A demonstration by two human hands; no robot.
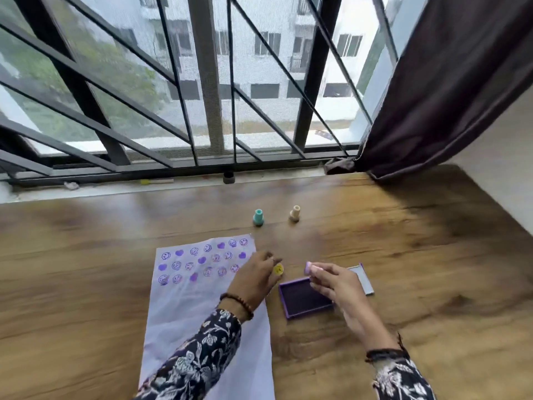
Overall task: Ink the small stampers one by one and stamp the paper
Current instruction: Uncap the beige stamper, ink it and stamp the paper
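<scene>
A white paper (202,307) lies on the wooden table (403,255), its upper part covered with three rows of purple smiley and heart prints. My left hand (255,280) rests at the paper's right edge and holds a small yellow stamper (278,269), its face turned toward me. My right hand (331,280) pinches a small purple stamper (308,267) just above the far edge of the open purple ink pad (302,298). The pad's lid (362,277) lies flat behind my right hand. A teal stamper (258,217) and a cream stamper (294,213) stand upright beyond the paper.
A barred window with a sill (115,189) runs along the table's far edge; a small dark object (228,177) sits on the sill. A dark curtain (450,96) hangs at the right, reaching the table's far right corner.
</scene>
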